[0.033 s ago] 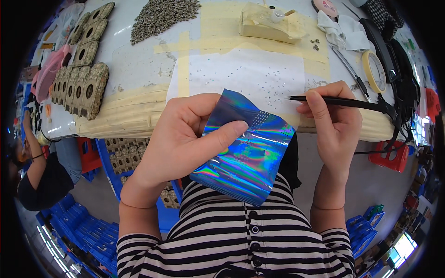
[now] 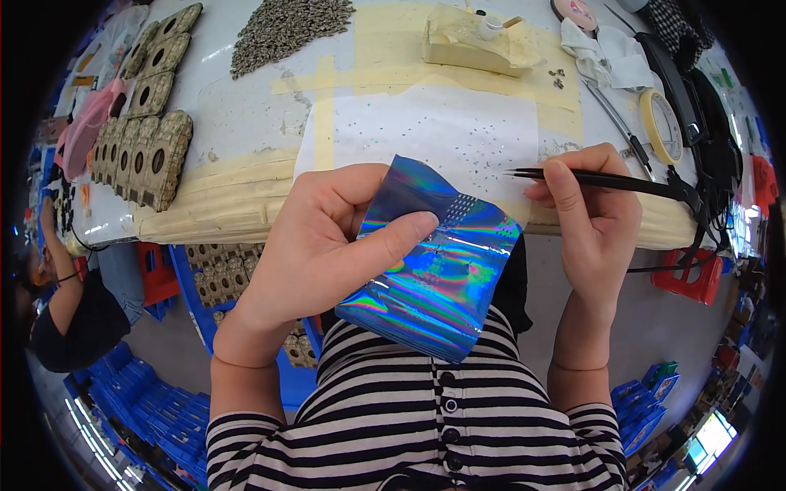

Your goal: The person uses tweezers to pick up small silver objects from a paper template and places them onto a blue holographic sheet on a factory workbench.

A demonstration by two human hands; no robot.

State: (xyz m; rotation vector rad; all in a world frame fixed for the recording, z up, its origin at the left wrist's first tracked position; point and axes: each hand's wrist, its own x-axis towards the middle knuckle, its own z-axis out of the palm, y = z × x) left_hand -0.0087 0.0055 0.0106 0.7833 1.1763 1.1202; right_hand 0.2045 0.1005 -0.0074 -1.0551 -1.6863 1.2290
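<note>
My left hand (image 2: 319, 245) grips a shiny blue holographic sheet (image 2: 434, 278), its thumb lying across the top. Rows of small dark and light marks run along the sheet's upper right part. Black tweezers (image 2: 606, 177) are pinched in my right hand (image 2: 594, 213), their tips pointing left, just right of and above the sheet's top edge. Those tips hover over a white paper (image 2: 393, 131) scattered with tiny glittering bits. Whether the tips hold one of these bits is too small to tell.
Camouflage-patterned pieces with round holes (image 2: 143, 159) stand at the left. A heap of small metallic parts (image 2: 286, 33), a cream block (image 2: 471, 45) and a tape roll (image 2: 661, 127) lie farther back. At far left, another person's arm (image 2: 61, 286) shows. Blue bins (image 2: 147, 409) stand below.
</note>
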